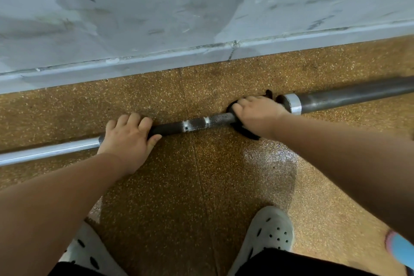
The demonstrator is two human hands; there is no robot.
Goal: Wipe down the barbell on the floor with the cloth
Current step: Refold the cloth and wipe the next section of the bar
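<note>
Our left hand (127, 139) curls round the barbell (197, 123) on the floor (201, 186); just beyond it, our right hand (257, 112) grips the black cloth (246, 132) wrapped on the shaft.

Dark cloth (246, 132), grey-silver barbell (197, 123), speckled tan floor (224, 186).

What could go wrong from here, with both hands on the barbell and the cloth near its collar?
The right hand wraps the dark cloth round the barbell right beside the collar; it might knock against that edge. The shiny patch on the floor near the white clog may be slippery. The left hand grips only one spot, so the round bar could roll.
</note>
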